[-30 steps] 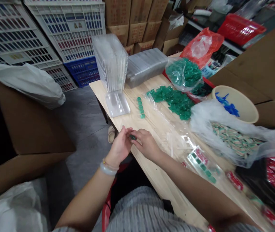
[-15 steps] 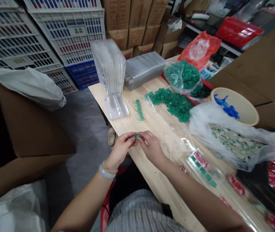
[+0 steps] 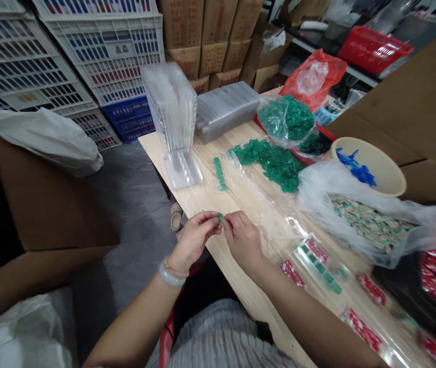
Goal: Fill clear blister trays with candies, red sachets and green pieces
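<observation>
Near the table's front edge, my left hand (image 3: 197, 236) pinches a small translucent green piece (image 3: 219, 216) between thumb and fingertips. My right hand (image 3: 243, 240) meets it from the other side, its thumb and fingers closed at the same piece. Fingertips hide much of its shape, so I cannot tell its exact kind. Just beyond the hands lies a short row of green pieces (image 3: 219, 174) on the wooden table (image 3: 248, 202). Farther back, a loose pile of similar green pieces (image 3: 271, 162) spreads over clear plastic film.
Clear plastic trays (image 3: 170, 102) stand stacked at the far left, with one tray (image 3: 182, 168) lying before them. On the right are a cream bowl (image 3: 390, 174) with blue pieces, a bag of striped pieces (image 3: 371, 222) and red packets (image 3: 291, 273). A cardboard box (image 3: 49, 204) stands left.
My right hand has turned slightly, its fingers more curled at the green piece. Both hands have shifted a little to the right in view. More of the red packets shows beside my right forearm.
</observation>
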